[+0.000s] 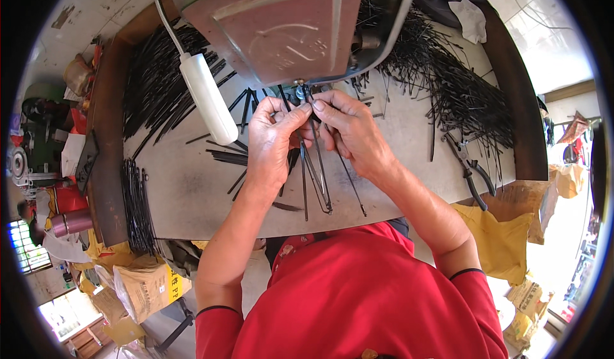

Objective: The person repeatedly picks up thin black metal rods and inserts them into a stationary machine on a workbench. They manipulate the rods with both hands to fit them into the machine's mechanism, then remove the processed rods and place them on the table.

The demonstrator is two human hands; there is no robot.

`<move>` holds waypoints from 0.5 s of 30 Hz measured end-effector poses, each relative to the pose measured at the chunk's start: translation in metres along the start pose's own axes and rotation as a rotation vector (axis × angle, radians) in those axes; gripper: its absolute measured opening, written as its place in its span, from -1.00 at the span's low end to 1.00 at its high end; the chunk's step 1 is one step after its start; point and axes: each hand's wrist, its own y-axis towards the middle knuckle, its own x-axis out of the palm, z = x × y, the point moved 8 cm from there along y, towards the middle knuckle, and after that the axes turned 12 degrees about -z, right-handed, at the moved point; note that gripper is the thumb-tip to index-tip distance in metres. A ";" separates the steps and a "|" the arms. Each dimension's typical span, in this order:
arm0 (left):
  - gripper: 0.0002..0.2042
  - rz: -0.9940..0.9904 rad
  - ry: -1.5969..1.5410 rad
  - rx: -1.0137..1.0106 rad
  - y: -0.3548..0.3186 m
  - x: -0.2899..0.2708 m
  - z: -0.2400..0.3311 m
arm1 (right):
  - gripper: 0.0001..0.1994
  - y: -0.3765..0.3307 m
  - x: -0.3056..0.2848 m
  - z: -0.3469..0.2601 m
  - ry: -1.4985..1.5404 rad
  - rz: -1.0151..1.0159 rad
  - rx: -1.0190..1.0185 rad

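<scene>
The two hands, left [272,135] and right [350,128], meet just below the red-brown machine housing [281,32], thumbs and fingertips pinched on several thin black rods [323,178]. The rods' upper ends are between the fingers, near a small metal fitting [299,92] at the housing's lower edge; their lower lengths fan out over the pale tabletop [409,173] toward the person's red shirt [358,295]. The fingers hide exactly which rod each hand grips, and whether the lower ends touch the surface I cannot tell. A white lamp [208,96] hangs on its cable left of the left hand. Beyond it lies a left heap of black rods [169,77], with a smaller bundle [135,208] nearer the front corner. A tangled right heap [470,96] spreads along the rust-brown rim [526,116], and dark-handled pliers [465,160] lie with their handles pointing toward the front edge, above a yellow sack [502,244]
</scene>
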 end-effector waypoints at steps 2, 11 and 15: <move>-0.77 -0.030 -0.007 0.013 0.000 0.003 0.003 | -0.79 -0.003 0.001 -0.003 0.004 -0.005 0.011; -0.81 0.012 0.061 -0.003 -0.024 0.004 0.010 | -0.80 -0.012 0.018 0.006 0.087 -0.040 -0.042; -0.81 0.254 0.348 -0.047 -0.061 -0.016 0.056 | -0.81 -0.031 0.013 -0.007 -0.196 -0.077 0.001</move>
